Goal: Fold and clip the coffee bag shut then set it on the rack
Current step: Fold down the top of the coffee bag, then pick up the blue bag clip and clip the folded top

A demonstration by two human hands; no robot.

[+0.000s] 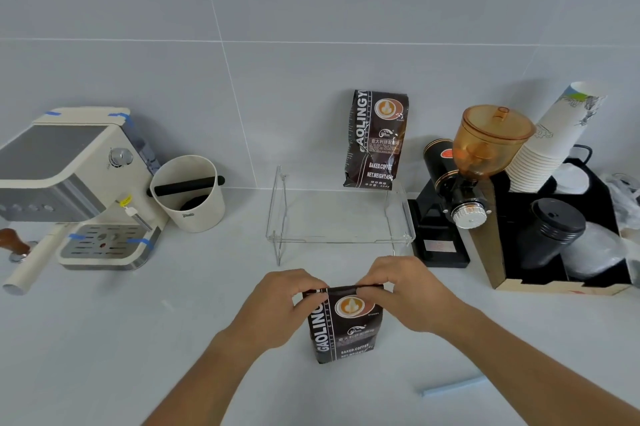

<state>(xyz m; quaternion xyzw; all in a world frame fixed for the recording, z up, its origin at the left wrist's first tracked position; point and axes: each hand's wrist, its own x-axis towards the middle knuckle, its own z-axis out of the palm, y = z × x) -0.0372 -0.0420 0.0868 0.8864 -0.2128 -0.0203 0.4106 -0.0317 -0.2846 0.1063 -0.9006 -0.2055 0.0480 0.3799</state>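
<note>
A dark brown coffee bag (346, 328) stands upright on the white counter close to me. My left hand (277, 304) pinches its top left corner and my right hand (405, 290) pinches its top right edge, so the top strip lies folded over under my fingers. Behind it stands a clear acrylic rack (341, 217). A second, matching coffee bag (377, 139) stands on the rack's back right, leaning on the wall. A pale blue clip stick (453, 385) lies on the counter to the right of my right forearm.
An espresso machine (79, 183) with a portafilter and a white knock box (190, 193) stand at the left. A black coffee grinder (460, 190) with an amber hopper, a stack of paper cups (550, 138) and a black organiser box with jars stand at the right.
</note>
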